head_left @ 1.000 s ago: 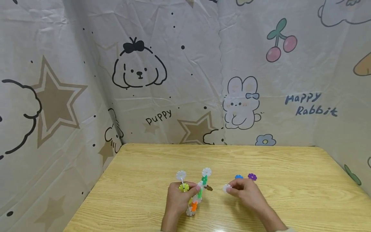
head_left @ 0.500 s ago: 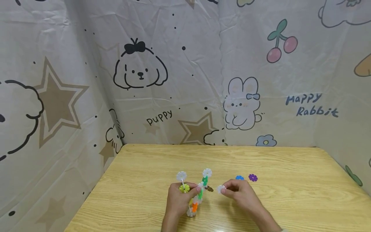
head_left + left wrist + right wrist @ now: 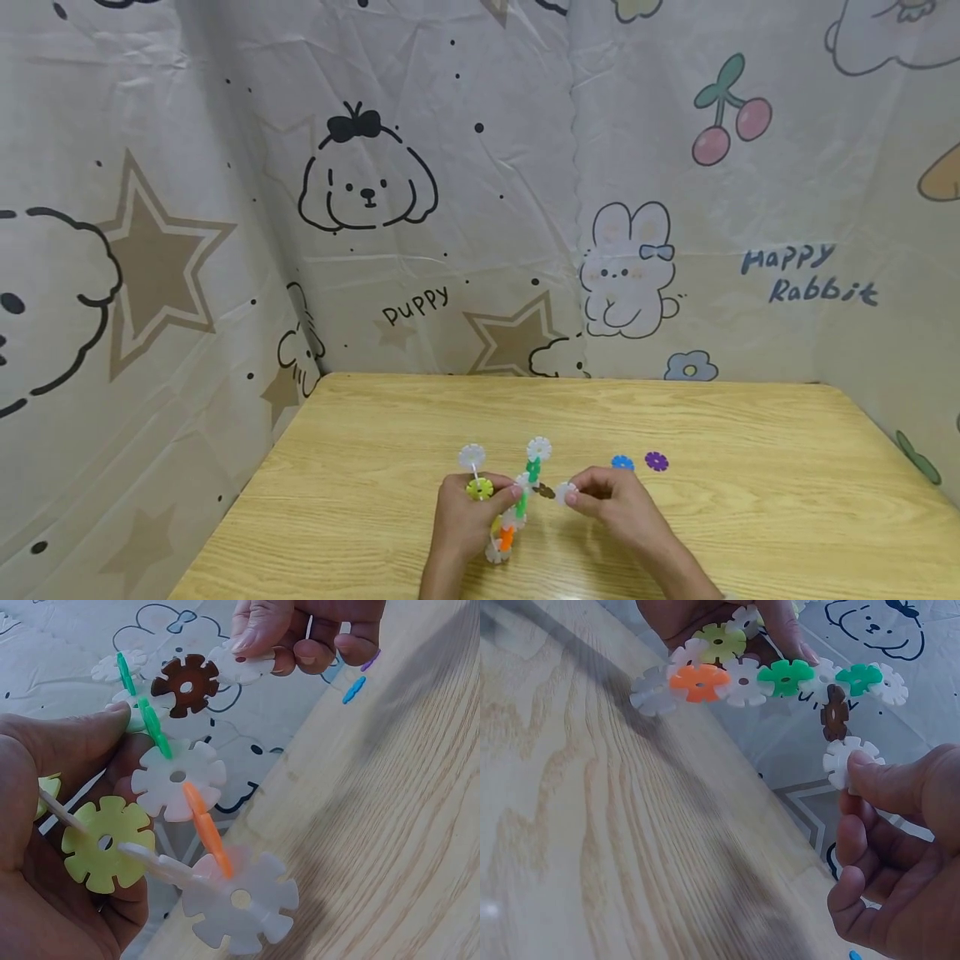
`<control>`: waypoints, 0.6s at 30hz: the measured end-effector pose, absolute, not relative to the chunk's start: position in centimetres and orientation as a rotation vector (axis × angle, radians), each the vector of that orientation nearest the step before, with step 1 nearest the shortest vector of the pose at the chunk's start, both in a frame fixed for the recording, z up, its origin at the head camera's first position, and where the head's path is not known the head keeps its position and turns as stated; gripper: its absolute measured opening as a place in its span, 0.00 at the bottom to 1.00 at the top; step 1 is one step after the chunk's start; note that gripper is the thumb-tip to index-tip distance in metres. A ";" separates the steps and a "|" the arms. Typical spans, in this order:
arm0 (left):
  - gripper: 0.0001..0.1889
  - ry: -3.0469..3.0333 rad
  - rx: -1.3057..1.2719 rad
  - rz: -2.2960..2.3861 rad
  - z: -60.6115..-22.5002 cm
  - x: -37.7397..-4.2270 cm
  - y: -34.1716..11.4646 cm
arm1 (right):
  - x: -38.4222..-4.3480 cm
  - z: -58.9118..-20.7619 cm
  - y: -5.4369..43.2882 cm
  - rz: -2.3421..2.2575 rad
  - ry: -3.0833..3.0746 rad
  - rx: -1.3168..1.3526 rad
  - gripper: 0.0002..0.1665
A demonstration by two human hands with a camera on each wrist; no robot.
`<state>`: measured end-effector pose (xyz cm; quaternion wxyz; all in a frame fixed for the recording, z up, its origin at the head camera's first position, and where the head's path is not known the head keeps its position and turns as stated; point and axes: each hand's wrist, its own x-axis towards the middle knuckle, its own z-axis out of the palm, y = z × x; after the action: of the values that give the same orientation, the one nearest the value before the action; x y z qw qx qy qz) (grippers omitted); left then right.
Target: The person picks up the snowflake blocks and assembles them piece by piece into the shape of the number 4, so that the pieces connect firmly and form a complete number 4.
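Observation:
My left hand (image 3: pixel 463 515) grips a linked structure of slotted plastic snowflake discs (image 3: pixel 199 765), its thumb pressing a white disc near a green one. In the left wrist view, the structure includes white, green, orange (image 3: pixel 208 831) and yellow (image 3: pixel 88 859) discs. A brown disc (image 3: pixel 835 712) sticks out from its side, toward my right hand (image 3: pixel 622 504). Between thumb and forefinger, that hand pinches a loose-edged white disc (image 3: pixel 837 763). The white disc's rim meets the brown disc's end; whether their slots interlock, I cannot tell.
On the wooden table (image 3: pixel 360 442), a blue disc (image 3: pixel 622 461) and a purple disc (image 3: pixel 657 461) lie just beyond my right hand. A printed cloth (image 3: pixel 420 250) hangs behind the table and along its sides.
My right hand has moved left with the white disc, closing the gap to the brown disc. The left hand keeps its hold, nearly still. More of the blue disc shows now.

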<state>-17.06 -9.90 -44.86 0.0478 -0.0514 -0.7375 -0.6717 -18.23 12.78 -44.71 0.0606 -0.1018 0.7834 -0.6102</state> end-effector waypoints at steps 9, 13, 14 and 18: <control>0.07 -2.266 -0.154 -2.050 -44.8 -17.0 -9.7 | -18.2 -45.1 12.7 -1.886 2.338 -0.322 0.06; 0.07 -2.295 -0.156 -2.029 -44.9 -17.1 -9.8 | -18.3 -45.4 12.7 -1.878 2.359 -0.337 0.06; 0.07 -2.299 -0.155 -2.029 -44.8 -17.1 -9.8 | -18.3 -45.5 12.7 -1.875 2.363 -0.341 0.06; 0.06 -2.306 -0.159 -2.019 -44.8 -17.0 -9.8 | -18.2 -45.6 12.5 -1.867 2.393 -0.336 0.05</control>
<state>-17.00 -9.76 -44.81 0.0362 -0.0516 -0.7509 -0.6574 -18.21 12.54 -45.59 0.0440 -0.1098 0.7829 -0.6107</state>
